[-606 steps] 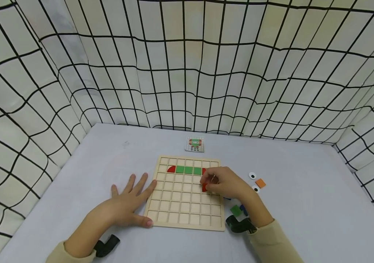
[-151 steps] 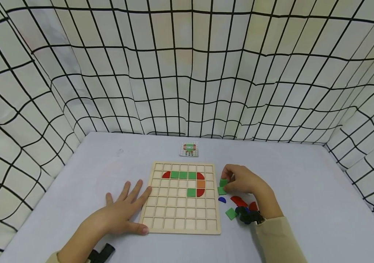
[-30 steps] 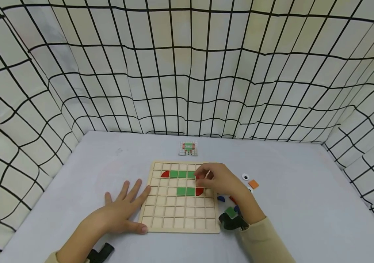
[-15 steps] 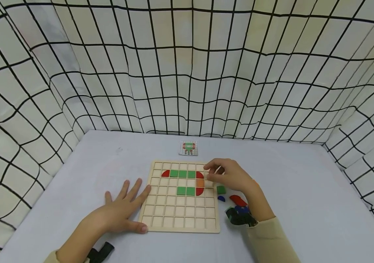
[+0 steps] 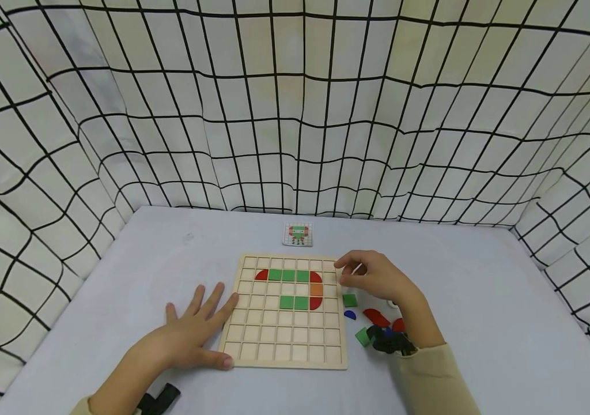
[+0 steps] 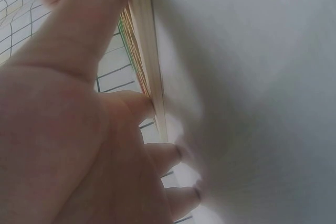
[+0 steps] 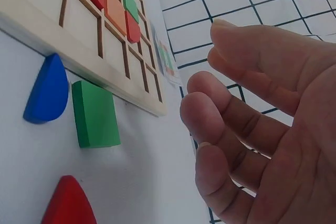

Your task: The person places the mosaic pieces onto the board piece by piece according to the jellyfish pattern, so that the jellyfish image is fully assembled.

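Observation:
A wooden grid board (image 5: pixel 269 334) lies on the table. Its upper row holds a red quarter-round (image 5: pixel 262 275), several green squares (image 5: pixel 288 276) and another red quarter-round (image 5: pixel 316 277). Below that come an orange square (image 5: pixel 316 290), a third red quarter-round (image 5: pixel 315 303) and two green squares (image 5: pixel 294 302). My left hand (image 5: pixel 186 340) lies with fingers spread, fingertip and thumb touching the board's left edge. My right hand (image 5: pixel 375 276) hovers by the board's right edge. In the right wrist view its fingers bend loosely, thumb apart, with nothing between them.
Loose beside the board lie a green square (image 7: pixel 95 114), a blue half-round (image 7: pixel 48 92), a red piece (image 5: pixel 375 317) and another green square (image 5: pixel 363 336); my right forearm covers others. A small pattern card (image 5: pixel 298 234) lies behind the board. Black netting (image 5: pixel 295 109) surrounds the table.
Over twenty seconds the third red quarter-round, the orange square and two lower green squares have been set on the board. Lately my right hand has drawn off rightward. My left hand stays put.

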